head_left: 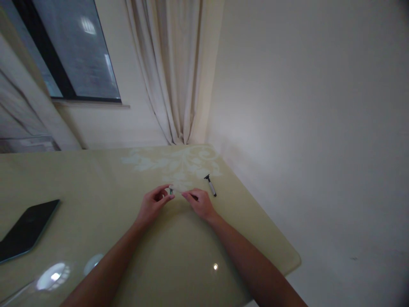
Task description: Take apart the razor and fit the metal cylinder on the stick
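Observation:
My left hand [153,202] pinches a small green-and-white piece [171,191] between thumb and fingertips, just above the table. From its top a thin pale strip or stick [177,190] runs to my right hand [200,202], whose closed thumb and fingers grip its other end. Whether the strip and the green piece are joined is too small to tell. Just beyond my right hand lies a razor [211,186] with a dark head and a grey-and-black handle, touched by neither hand.
The pale glossy table [179,264] has a white floral pattern at its far corner. A dark tablet-like device [28,228] lies on the left. A bare wall [303,128] runs along the right, with a curtain [175,72] and window [76,47] behind.

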Demonstrator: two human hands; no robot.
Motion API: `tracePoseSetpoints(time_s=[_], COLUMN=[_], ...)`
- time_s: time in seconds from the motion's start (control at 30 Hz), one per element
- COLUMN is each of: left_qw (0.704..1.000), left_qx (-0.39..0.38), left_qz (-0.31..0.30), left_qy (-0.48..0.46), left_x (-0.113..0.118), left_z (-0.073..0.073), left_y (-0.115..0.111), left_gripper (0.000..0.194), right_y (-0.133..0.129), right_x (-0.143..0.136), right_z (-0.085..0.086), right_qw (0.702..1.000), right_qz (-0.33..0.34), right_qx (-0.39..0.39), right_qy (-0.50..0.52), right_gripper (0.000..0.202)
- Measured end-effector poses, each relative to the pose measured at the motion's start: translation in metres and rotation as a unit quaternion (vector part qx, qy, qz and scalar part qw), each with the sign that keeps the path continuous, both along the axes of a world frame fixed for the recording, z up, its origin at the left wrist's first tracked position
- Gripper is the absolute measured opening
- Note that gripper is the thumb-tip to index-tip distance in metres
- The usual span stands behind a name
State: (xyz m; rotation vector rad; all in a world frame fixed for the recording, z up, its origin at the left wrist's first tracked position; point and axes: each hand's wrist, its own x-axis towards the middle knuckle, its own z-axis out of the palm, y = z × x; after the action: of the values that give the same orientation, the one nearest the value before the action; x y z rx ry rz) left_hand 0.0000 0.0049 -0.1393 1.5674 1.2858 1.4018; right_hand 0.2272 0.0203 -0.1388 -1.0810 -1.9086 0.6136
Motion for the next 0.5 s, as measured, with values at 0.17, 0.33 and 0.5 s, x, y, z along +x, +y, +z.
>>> tracePoseSetpoints(time_s=[0.17,0.33,0.5], left_qw=[1.0,1.0,1.0], left_qx=[0.001,0.004,0.003], left_qz=[0.007,0.01,0.013], left_qy=[0.003,0.003,-0.007], left_x=[-0.0002,-0.0003,-0.0003], left_z=[0.0004,-0.002,0.0004], left_y=[-0.0005,0.0012,0.0002], left_gripper=[0.052,0.052,0.051], right_y=[-0.0004,-0.0003,-0.0013], right_x=[0.0002,0.0004,0.0016], right_z=[-0.0001,-0.0008,0.0004], right_qw=[1.0,1.0,1.0], right_qz=[-0.03,0.015,0.016], right_qx=[-0.007,-0.001,-0.004], right_qy=[0.0,0.004,0.022], right_gripper=[0.048,0.052,0.053])
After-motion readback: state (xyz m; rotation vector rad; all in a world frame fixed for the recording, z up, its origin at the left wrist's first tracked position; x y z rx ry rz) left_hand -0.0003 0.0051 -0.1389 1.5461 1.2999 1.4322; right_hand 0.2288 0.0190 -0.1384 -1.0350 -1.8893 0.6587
